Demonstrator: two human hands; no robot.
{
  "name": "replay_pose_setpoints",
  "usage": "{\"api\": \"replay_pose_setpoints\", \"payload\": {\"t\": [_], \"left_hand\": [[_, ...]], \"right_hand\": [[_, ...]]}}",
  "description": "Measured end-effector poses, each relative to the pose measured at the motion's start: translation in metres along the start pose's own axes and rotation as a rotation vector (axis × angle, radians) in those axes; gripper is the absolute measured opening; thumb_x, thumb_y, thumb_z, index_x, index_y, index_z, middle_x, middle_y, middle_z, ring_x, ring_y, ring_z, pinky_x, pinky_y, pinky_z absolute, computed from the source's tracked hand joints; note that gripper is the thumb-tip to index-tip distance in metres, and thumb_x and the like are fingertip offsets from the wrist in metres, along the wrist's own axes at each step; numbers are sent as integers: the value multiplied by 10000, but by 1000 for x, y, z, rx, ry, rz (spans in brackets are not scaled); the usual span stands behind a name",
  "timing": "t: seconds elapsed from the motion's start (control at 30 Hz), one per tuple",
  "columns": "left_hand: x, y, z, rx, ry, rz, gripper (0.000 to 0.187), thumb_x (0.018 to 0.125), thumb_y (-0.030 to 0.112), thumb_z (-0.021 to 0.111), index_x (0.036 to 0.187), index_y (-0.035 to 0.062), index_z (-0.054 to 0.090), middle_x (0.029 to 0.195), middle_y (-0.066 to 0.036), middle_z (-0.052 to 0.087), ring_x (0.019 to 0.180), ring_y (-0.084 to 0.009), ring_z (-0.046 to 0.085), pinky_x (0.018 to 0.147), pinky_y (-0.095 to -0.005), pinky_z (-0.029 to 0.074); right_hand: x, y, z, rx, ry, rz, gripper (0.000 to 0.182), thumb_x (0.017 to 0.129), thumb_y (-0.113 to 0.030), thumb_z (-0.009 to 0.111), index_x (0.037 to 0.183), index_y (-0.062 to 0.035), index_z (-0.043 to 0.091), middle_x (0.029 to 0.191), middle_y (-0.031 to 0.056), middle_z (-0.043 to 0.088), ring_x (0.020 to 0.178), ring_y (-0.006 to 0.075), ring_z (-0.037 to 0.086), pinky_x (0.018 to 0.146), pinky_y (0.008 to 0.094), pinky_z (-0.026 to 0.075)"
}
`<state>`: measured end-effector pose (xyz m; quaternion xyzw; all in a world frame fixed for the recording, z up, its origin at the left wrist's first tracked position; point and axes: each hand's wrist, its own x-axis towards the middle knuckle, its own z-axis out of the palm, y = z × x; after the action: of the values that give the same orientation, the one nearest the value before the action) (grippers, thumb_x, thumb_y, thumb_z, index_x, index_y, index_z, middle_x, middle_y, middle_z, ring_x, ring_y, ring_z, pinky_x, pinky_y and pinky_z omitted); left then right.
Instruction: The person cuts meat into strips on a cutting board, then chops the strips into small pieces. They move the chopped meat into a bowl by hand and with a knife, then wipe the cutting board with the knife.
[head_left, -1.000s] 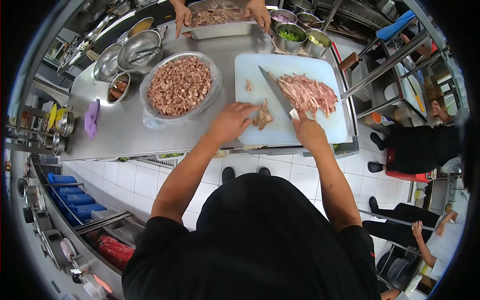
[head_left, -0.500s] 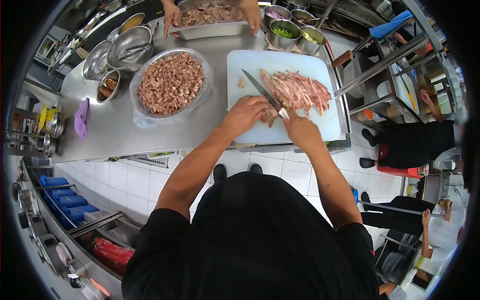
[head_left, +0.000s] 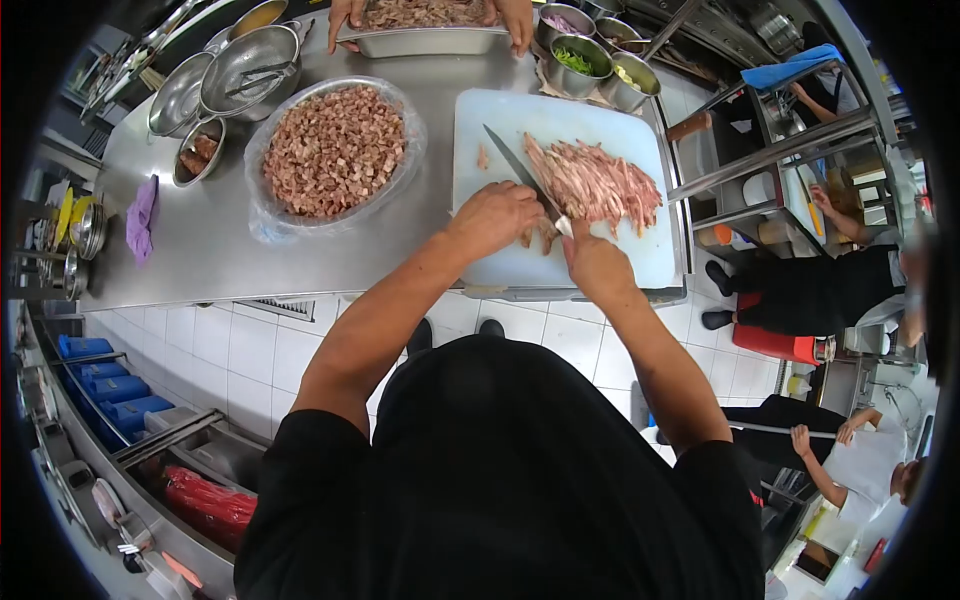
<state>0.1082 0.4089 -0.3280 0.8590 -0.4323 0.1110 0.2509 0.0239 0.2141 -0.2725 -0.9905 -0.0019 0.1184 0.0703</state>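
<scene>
Right hand (head_left: 600, 268): holds the knife (head_left: 528, 176), with blade slanting away to the left.
Left hand (head_left: 495, 215): lies with bent fingers over the meat piece (head_left: 546, 238), beside the blade.
Cutting board (head_left: 500, 115): carries meat strips (head_left: 598, 184) right of the blade.
Bowl (head_left: 412, 150): stands left, with diced meat (head_left: 335, 150).
Tray (head_left: 430, 42): held by another person's hands (head_left: 517, 25).

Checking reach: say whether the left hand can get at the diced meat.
Probably yes. The diced meat sits uncovered in its bowl, with only bare table between bowl and board. The left hand would first have to leave the meat piece it steadies.
</scene>
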Motion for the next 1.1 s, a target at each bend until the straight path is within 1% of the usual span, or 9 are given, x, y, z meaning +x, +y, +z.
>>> {"api": "replay_pose_setpoints", "payload": {"t": [0.13,0.33,0.47,0.5,0.63,0.73,0.83,0.93,1.1], "left_hand": [[1,2,5,3,-7,19,157,869,213,664,981,112,708,997,-15,651,969,-224,613,894,-349,502],[-2,0,7,-26,4,6,159,860,219,669,971,116,713,977,-7,646,958,-224,604,874,-350,509],[-2,1,4,-36,-2,-3,125,863,214,663,940,126,709,961,0,639,935,-227,600,857,-343,514],[1,0,3,-32,25,5,119,864,211,661,934,127,707,960,2,639,935,-225,600,852,-341,516],[-4,-1,7,-38,59,15,111,863,212,660,924,132,709,963,9,639,937,-218,599,843,-336,519],[-4,-7,4,47,34,48,104,862,214,661,913,139,711,956,14,638,934,-210,597,840,-334,519],[-4,3,4,-1,106,32,76,863,198,651,875,141,700,930,17,631,918,-203,595,832,-326,517],[-6,-1,4,-11,126,70,65,864,179,643,857,138,692,908,17,626,903,-199,592,828,-317,514],[-14,-3,10,49,61,77,60,859,179,647,846,134,687,900,19,623,893,-194,589,831,-305,510]], "right_hand": [[22,9,-18,22,52,-172,360,1000,-306,508,1193,-2,515,815,294,672,759,472,674,693,565,538],[-2,-4,4,32,-23,30,336,990,-304,513,1167,-18,529,852,276,688,798,458,689,755,563,544],[19,1,-9,7,52,-133,302,993,-296,513,1133,-29,534,849,274,688,809,464,687,736,557,544],[15,-4,-29,51,-26,-138,377,1009,-290,484,1230,15,501,880,287,684,811,473,675,730,550,536],[-10,-9,-23,-15,-134,26,337,999,-308,500,1144,-4,510,868,265,698,833,443,697,749,544,550],[0,-12,2,45,3,8,337,998,-315,497,1131,-6,526,834,257,696,793,441,698,723,532,558],[20,5,-11,5,6,-159,327,1002,-303,490,1112,0,544,848,259,692,804,431,697,712,534,554],[-15,-14,-49,-2,-134,-17,326,1005,-304,486,1134,-9,535,857,267,691,814,436,696,736,544,550],[-6,-16,-2,49,-39,9,328,1004,-306,488,1149,-15,529,884,266,694,821,445,693,754,552,547]]}}
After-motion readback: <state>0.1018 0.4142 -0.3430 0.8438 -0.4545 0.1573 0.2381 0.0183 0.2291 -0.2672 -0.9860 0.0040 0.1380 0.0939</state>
